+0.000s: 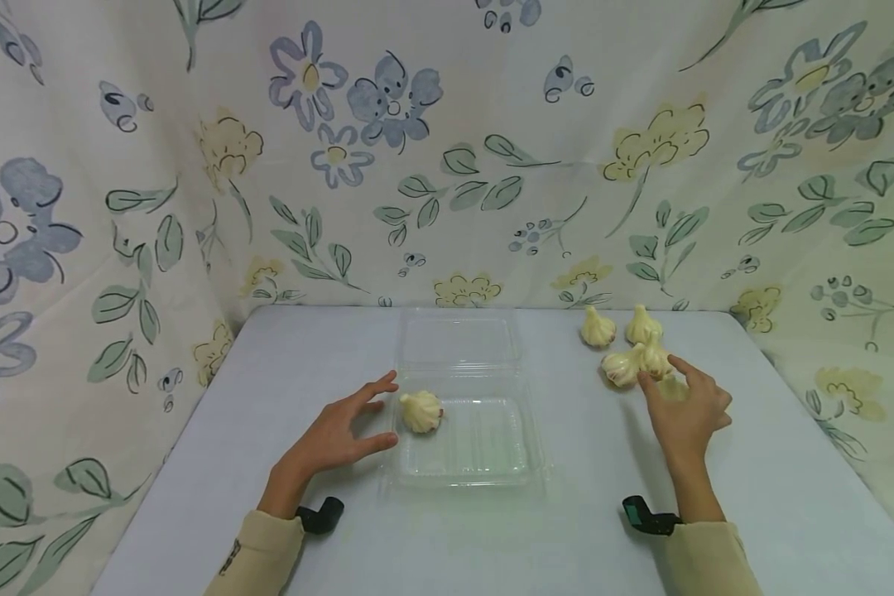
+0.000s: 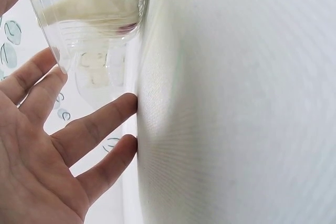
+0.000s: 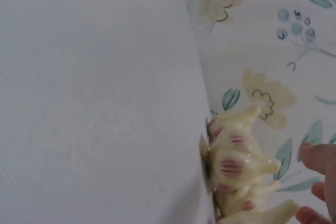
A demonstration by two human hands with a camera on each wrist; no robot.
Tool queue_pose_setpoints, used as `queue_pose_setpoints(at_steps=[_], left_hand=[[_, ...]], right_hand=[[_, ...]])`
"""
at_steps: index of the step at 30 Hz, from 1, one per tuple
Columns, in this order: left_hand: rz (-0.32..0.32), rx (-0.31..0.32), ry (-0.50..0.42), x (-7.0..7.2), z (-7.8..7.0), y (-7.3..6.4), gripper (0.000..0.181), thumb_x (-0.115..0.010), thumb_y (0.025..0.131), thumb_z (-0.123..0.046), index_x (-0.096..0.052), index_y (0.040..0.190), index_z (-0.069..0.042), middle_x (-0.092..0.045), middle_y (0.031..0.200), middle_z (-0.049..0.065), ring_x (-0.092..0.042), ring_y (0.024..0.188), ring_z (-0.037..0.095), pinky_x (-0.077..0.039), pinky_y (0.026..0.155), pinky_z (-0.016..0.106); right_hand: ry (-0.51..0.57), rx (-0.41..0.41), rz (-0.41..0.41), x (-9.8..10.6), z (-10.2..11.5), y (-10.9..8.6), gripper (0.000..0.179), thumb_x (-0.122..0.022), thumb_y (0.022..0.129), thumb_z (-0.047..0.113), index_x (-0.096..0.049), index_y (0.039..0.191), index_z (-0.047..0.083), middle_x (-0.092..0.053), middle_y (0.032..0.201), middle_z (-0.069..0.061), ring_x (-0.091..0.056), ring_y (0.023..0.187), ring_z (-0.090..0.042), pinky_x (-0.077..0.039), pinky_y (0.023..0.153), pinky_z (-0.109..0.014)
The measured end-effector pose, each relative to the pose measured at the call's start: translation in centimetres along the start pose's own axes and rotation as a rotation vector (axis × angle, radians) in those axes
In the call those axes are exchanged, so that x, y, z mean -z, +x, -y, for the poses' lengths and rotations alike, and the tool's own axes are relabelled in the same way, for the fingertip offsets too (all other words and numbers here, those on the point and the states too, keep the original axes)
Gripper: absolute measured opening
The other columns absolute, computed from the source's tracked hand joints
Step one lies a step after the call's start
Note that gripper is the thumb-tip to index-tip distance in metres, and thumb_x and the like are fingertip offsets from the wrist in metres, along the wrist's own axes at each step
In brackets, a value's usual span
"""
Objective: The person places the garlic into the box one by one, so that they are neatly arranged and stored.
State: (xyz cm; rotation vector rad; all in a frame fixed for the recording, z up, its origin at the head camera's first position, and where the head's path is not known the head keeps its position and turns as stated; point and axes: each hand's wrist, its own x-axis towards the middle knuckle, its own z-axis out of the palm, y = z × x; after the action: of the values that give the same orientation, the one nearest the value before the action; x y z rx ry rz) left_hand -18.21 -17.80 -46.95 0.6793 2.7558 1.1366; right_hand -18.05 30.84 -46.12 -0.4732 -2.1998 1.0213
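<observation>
My left hand (image 1: 334,432) is spread at the left side of a clear plastic clamshell box (image 1: 462,482). In the left wrist view two fingertips meet the box's rim and the other fingers (image 2: 100,126) reach down to the table. One garlic bulb (image 1: 421,411) lies in the box's left part. My right hand (image 1: 687,418) is over a group of several garlic bulbs (image 1: 621,367) at the back right, thumb and forefinger apart around the nearest bulb (image 1: 673,387). In the right wrist view its fingertips (image 3: 315,156) are beside the bulbs' stems (image 3: 270,165).
The box's lid (image 1: 458,341) lies opened back toward the far edge of the white table (image 1: 581,538). A flower-printed cloth (image 1: 447,240) hangs behind the table and along its sides. Each wrist wears a black camera mount (image 1: 320,515).
</observation>
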Motion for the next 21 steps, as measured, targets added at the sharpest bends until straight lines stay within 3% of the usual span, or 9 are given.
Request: queue_pose_setpoints(at_steps=[12, 21], left_hand=[[0.003, 0.003, 0.009, 0.0, -0.1, 0.0, 0.088, -0.078, 0.088, -0.043, -0.026, 0.159, -0.044, -0.048, 0.157, -0.006, -0.06, 0.134, 0.031, -0.035, 0.113, 0.069], [0.004, 0.008, 0.002, 0.0, -0.1, 0.0, 0.088, -0.078, 0.088, -0.044, -0.026, 0.159, -0.045, -0.049, 0.157, -0.008, -0.06, 0.133, 0.03, -0.035, 0.113, 0.068]], right_hand=[[-0.087, -0.066, 0.096, 1.5, -2.2, 0.4, 0.062, -0.079, 0.088, 0.026, -0.057, 0.142, 0.005, -0.047, 0.15, -0.029, -0.03, 0.136, -0.052, -0.016, 0.1, -0.068], [-0.143, -0.156, 0.245, 2.3, -3.8, 0.6, 0.073, -0.074, 0.091, 0.032, -0.045, 0.152, 0.004, -0.037, 0.153, -0.036, -0.026, 0.136, -0.057, -0.016, 0.1, -0.073]])
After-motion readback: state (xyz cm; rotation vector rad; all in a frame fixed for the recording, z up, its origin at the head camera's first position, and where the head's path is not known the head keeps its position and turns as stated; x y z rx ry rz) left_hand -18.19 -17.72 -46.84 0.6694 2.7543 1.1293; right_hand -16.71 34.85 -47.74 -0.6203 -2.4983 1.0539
